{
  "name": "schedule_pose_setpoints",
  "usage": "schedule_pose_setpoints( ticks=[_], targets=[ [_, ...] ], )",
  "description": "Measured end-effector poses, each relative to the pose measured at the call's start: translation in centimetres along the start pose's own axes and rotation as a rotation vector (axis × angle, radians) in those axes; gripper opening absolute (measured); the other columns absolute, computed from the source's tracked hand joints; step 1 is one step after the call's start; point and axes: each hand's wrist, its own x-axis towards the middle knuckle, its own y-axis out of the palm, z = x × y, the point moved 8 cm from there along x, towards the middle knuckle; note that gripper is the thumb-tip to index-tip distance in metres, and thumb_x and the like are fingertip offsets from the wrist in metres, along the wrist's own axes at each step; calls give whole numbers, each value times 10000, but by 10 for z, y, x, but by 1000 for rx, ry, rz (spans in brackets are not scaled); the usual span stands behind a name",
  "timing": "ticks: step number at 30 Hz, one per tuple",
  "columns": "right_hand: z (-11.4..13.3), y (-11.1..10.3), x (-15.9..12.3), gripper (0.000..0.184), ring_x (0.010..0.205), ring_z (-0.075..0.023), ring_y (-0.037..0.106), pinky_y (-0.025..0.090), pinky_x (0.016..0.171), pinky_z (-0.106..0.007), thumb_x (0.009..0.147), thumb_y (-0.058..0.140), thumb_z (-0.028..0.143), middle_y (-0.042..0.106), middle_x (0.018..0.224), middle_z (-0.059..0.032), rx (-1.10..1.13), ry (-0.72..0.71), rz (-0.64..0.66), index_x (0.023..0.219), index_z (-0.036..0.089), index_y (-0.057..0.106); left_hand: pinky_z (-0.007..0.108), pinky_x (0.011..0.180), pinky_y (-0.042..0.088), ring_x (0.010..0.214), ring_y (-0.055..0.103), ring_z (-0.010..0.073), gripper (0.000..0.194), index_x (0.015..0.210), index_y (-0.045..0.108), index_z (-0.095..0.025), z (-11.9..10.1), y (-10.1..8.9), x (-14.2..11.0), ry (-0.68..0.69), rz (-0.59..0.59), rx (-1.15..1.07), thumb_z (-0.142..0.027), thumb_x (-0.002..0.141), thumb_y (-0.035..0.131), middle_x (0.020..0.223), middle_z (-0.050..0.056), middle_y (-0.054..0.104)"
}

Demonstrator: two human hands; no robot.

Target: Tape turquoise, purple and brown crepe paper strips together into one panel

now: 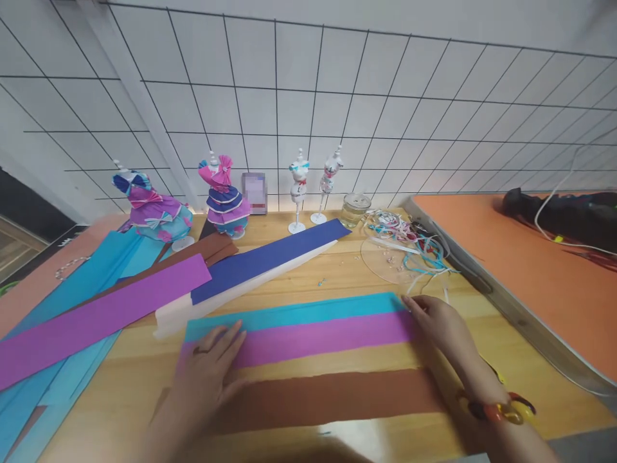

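Observation:
A teal crepe paper strip (308, 311) overlaps the upper edge of a purple crepe paper strip (318, 341) in front of me. My left hand (212, 360) rests flat on the left end of both, fingers spread, with a ring on one finger. At the far right corner, my right hand (436, 321) is closed, thumb and fingers pinching the end of the teal strip; the fingertips are partly hidden. A brown strip (337, 399) lies nearer to me, its left part behind my left wrist.
Purple (106, 308), navy (274, 257) and blue strips (38, 379) pile up at left. Behind stand two dressed mini mannequins (226, 206), two bare ones (297, 186) and a glass jar (355, 209). Tangled ribbons (409, 241) lie right, beside a raised table edge (501, 308).

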Motion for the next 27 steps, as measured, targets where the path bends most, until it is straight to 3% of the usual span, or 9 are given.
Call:
schedule_pose_setpoints(
  ticks=[4,7,12,18,23,25,27],
  targets=[
    [-10,10,5,423,666,-230,612,362,542,-298,827,380,533,691,727,-85,-5,42,9,746,221,654,490,1024,333,1330,309,328,667,1373,409,-276,-10,17,10,22,84,44,-649,820,416,1445,51,373],
    [-24,9,5,418,686,-234,609,363,562,-300,827,370,516,694,750,-98,8,82,0,771,211,651,509,1038,291,1349,271,338,700,1395,365,-284,-9,24,8,49,74,91,-667,811,408,1464,57,335],
    [-35,9,3,416,686,-224,611,376,585,-294,820,381,529,696,740,-88,68,107,7,755,215,647,488,1047,279,1346,280,337,699,1391,368,-303,-3,27,6,65,40,120,-674,800,418,1464,47,334],
    [-41,4,4,452,710,-214,624,415,614,-289,830,366,545,706,787,-73,173,123,-14,845,202,660,521,1042,295,1346,278,348,696,1397,363,-285,2,28,6,67,94,86,-646,806,440,1467,58,326],
    [-65,-23,-21,463,794,-219,648,462,652,-296,835,377,555,709,900,-60,174,133,-75,983,206,643,484,986,389,1312,343,337,585,1269,532,-250,4,10,15,-16,116,5,-611,813,469,1437,90,384],
    [-76,-30,-40,423,845,-246,653,473,664,-321,827,416,552,705,971,-61,30,113,-92,987,238,650,466,965,410,1253,419,318,491,1147,607,-237,-2,-4,32,-78,103,-54,-586,836,454,1369,97,465],
    [-84,-29,-59,389,858,-265,653,485,659,-336,834,431,531,694,1019,-83,-116,59,-93,992,247,646,435,940,429,1165,496,279,433,1111,605,-227,-22,-17,59,-90,104,-135,-540,873,422,1267,90,545]
  ],
)
